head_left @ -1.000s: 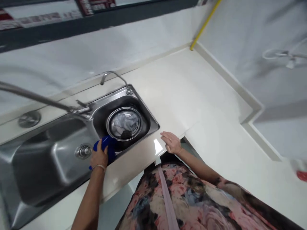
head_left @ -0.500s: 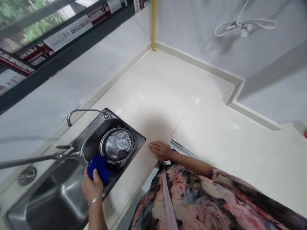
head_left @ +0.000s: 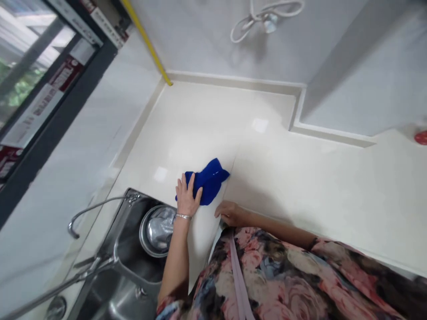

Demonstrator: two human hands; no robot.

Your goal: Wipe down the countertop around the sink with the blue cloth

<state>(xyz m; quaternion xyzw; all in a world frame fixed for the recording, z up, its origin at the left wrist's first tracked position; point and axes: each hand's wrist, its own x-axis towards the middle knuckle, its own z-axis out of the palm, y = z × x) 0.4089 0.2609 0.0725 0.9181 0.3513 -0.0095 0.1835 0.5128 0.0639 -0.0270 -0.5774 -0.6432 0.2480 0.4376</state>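
Note:
A blue cloth (head_left: 211, 180) lies bunched on the cream countertop (head_left: 200, 120), beside the sink's corner. My left hand (head_left: 187, 195) rests flat on the cloth's left part, fingers spread, a silver bracelet at the wrist. To the right, my right hand (head_left: 231, 213) is at the counter's front edge with its fingers curled; nothing shows in it. In the steel sink (head_left: 133, 231) sits a round metal bowl (head_left: 145, 235) with a crumpled silvery, see-through thing (head_left: 162, 229) inside, partly hidden by my left forearm.
A thin curved tap (head_left: 90, 208) and a larger faucet (head_left: 80, 275) reach over the sink side. A yellow pipe (head_left: 148, 44) meets the counter's back corner. A coiled white cable (head_left: 263, 18) hangs on the wall. A red object (head_left: 420, 138) is at the far right.
My left hand has moved with the blue cloth from above the sink to the countertop, and its fingers have spread. My right hand's fingers have curled. The view has turned.

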